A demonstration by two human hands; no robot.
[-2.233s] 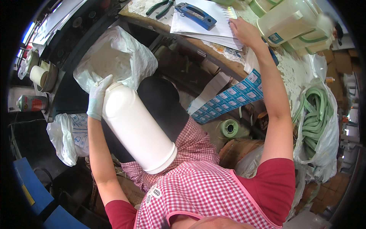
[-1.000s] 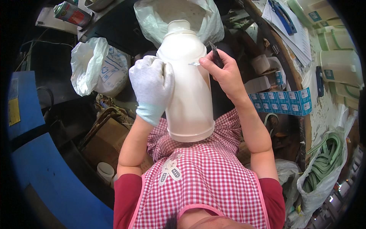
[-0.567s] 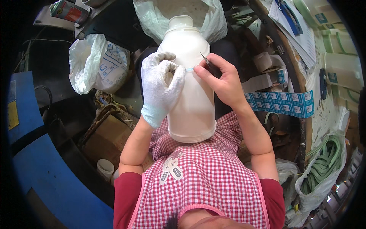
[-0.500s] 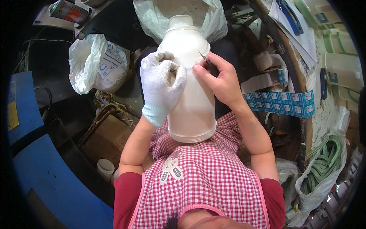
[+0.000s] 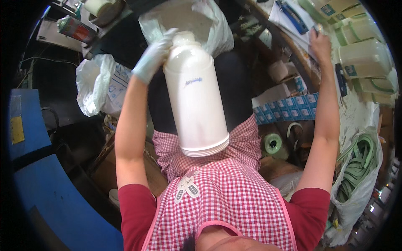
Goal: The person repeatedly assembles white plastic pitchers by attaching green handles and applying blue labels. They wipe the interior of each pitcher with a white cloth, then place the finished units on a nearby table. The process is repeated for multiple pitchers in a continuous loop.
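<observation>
Seen from above, a seated person's two hands are well apart. On the left, the left hand [image 5: 154, 58], in a pale glove, touches the neck and shoulder of a white plastic container [image 5: 194, 100]; how tightly it is clamped cannot be told. That container lies tilted across the lap, its ridged, wider end toward a red-and-white checked apron [image 5: 222, 188] and its narrow neck pointing away, in front of a whitish plastic bag [image 5: 224, 35]. A small blue mark shows on its side. The bare right hand [image 5: 320, 45] reaches to the tabletop [image 5: 355, 119], at the edge of white sheets [image 5: 288, 31] near a blue tool [image 5: 293, 17]; whether its blurred fingers grip anything is unclear. Below that forearm, beside it, runs a strip of blue labels [image 5: 289, 109]. Pale green jugs [image 5: 364, 57] stand further right.
</observation>
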